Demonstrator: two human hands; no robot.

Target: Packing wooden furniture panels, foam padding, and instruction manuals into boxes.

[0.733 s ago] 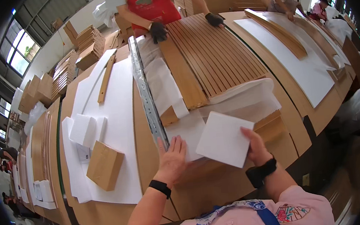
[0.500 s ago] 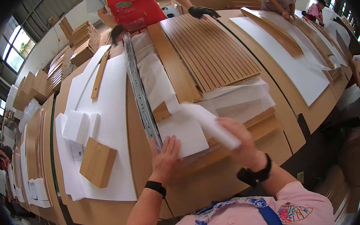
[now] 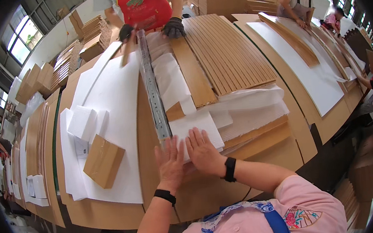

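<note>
My right hand lies flat with fingers stretched on a white foam sheet at the near end of the stack. Beside it, my left hand is open, its fingertips at the near end of the plastic-wrapped metal drawer slides. Neither hand grips anything. Beyond the foam lie a wooden board and a grooved wooden panel, with white wrapping foam under the panel's near edge.
Across the table, a person in a red apron has one gloved hand on the board and the other at a wooden strip. To the left, a cardboard box and white foam blocks rest on a white sheet.
The white foam piece has left my right hand, which now lies flat beside my left. The co-worker's one glove moved from the panel's far corner to the board; the other lifts the wooden strip.
</note>
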